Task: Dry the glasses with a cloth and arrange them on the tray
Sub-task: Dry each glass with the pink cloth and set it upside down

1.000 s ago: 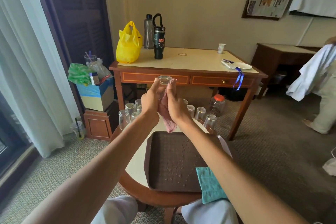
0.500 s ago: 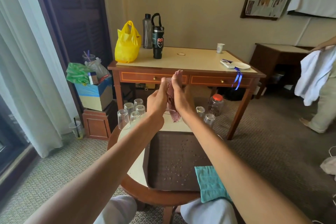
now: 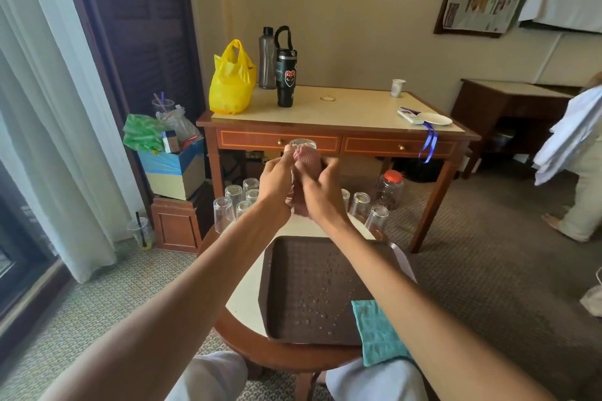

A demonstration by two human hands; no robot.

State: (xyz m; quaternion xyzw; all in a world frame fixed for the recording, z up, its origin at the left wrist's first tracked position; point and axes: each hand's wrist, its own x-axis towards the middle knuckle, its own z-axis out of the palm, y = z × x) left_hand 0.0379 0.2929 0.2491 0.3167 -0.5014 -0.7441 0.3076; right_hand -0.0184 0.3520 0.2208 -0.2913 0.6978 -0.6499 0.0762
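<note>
I hold a clear glass (image 3: pixel 302 144) up in front of me, above the far edge of the round table. My left hand (image 3: pixel 276 180) grips its side. My right hand (image 3: pixel 321 189) grips a pink cloth (image 3: pixel 307 158) wrapped against the glass. Most of the glass is hidden behind the cloth and my fingers. Below lies a brown tray (image 3: pixel 312 290) with water drops on it and no glasses. Several upturned glasses stand on the table's far side, one group at the left (image 3: pixel 235 202) and another at the right (image 3: pixel 366 210).
A teal cloth (image 3: pixel 378 332) lies over the tray's near right corner. Behind the round table (image 3: pixel 244 299) stands a wooden desk (image 3: pixel 335 114) with a yellow bag, bottles and a plate. A lidded jar (image 3: pixel 389 189) sits on the floor. A person stands at the far right (image 3: pixel 580 166).
The glass's rim, hidden behind my hands half a second ago, shows again at the top. My hands and the pink cloth have shifted round the glass. The person at right moved a little.
</note>
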